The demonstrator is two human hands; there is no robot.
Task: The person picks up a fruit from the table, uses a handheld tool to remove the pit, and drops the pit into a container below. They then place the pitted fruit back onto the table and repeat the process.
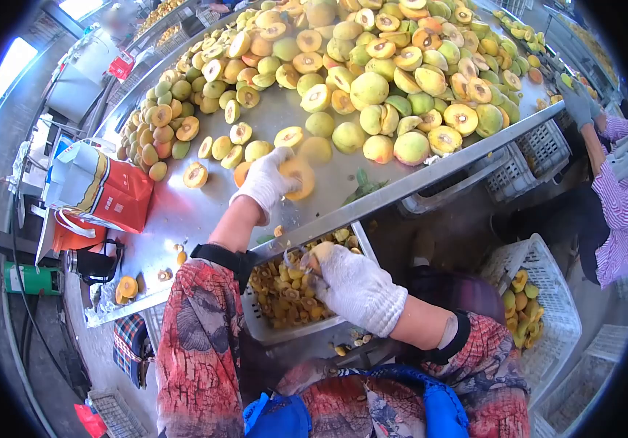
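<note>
A peach half [295, 177] is being gripped on the table [182, 212] by the gloved left hand [266, 182], beside the fruit pile [372, 66], while a small tool is being clenched by the right hand [354, 285] over the tray [255, 325] so pits are being caught there

Bare steel tabletop [182, 212] left of red paper bag's [106, 191] far side is open; heaped yellow-green halved fruit [372, 80] blocks beyond, w/ pit tray [270, 332] nearer.
</note>
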